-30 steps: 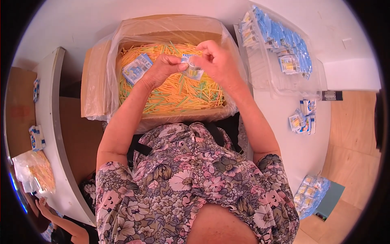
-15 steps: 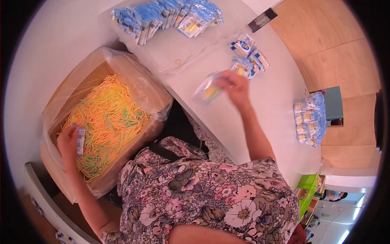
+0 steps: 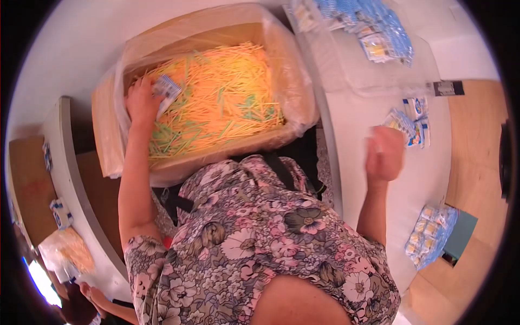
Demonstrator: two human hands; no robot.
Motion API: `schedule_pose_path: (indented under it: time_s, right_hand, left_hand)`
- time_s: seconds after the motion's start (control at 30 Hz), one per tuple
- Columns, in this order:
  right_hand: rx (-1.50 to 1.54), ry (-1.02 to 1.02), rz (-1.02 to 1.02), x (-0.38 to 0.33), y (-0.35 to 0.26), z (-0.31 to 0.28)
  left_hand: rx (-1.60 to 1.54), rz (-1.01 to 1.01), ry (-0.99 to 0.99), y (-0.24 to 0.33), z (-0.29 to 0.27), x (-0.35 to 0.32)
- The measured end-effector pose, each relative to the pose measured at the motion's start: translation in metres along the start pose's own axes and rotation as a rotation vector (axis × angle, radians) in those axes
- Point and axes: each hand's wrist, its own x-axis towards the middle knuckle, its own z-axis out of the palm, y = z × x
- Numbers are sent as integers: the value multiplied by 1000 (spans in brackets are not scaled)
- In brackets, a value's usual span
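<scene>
While L hand (image 3: 143, 104) pinches 1 packet (image 3: 168, 88) over sticks (image 3: 227, 81) in the box (image 3: 105, 130), approx. 10 o'clock, R hand (image 3: 385, 153) is a blur nr loose pkts (image 3: 404, 120) at 3 o'clock — grip: can't tell. Prob. best: pinch edge only, lightly — no bent sticks.

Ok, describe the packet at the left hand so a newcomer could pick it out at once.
Find the large plastic-lined cardboard box, filled with thin orange, yellow and green sticks. Toward its left side, the left hand touches a small blue-and-white packet. It is the only packet visible in the box; other packets lie outside it, many in the clear plastic tub.
</scene>
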Motion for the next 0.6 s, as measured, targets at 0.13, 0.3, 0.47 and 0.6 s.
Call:
schedule_pose_path:
  time_s: [0.13, 0.3, 0.47, 0.6]
  right_hand:
    - [476, -377, 82, 64, -56, 95]
    - [384, -774, -16, 85, -44, 220]
    - [215, -1028, -108, 104, -54, 263]
    - [116, -1130, -55, 114, -79, 267]
  left_hand:
    - [-169, -117, -34, -11, 6, 1]
    - [-133, 9, 33, -9, -3, 4]
    - [-233, 99, 187, -2, 3, 7]
    - [-319, 86, 212, 5, 0, 11]
